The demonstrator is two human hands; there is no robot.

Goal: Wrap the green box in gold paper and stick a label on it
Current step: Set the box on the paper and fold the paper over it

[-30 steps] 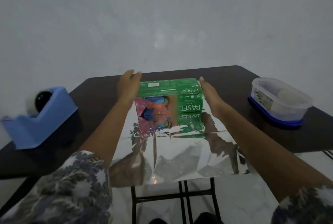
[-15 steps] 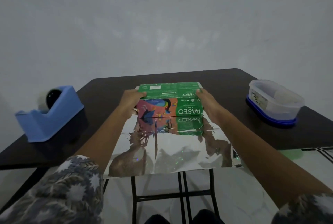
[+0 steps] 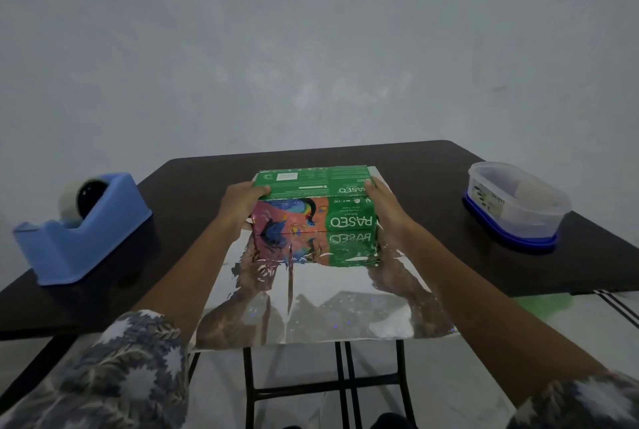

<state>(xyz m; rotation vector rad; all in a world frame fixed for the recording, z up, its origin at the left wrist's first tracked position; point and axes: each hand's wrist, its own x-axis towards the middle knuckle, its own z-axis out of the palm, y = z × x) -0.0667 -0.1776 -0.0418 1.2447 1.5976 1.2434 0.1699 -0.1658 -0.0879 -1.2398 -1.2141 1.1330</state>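
Your left hand [image 3: 238, 202] and right hand [image 3: 383, 207] grip the green box [image 3: 321, 214] between them on the shiny wrapping paper [image 3: 328, 304]. A blue tape dispenser [image 3: 79, 231] sits beyond your left hand, a plastic container [image 3: 515, 207] beyond your right.

Table [image 3: 432, 166] with paper [image 3: 345, 307], dispenser [image 3: 79, 242], tub [image 3: 518, 207]

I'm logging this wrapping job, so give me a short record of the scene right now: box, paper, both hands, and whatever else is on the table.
box: green Paseo tissue box, standing on the paper, print upside down
paper: shiny wrapping paper, flat on the dark table, not folded up yet
left hand: grips the box's left end, thumb on top
right hand: grips the box's right end, thumb on top
table left: blue tape dispenser
table right: clear plastic container, blue base
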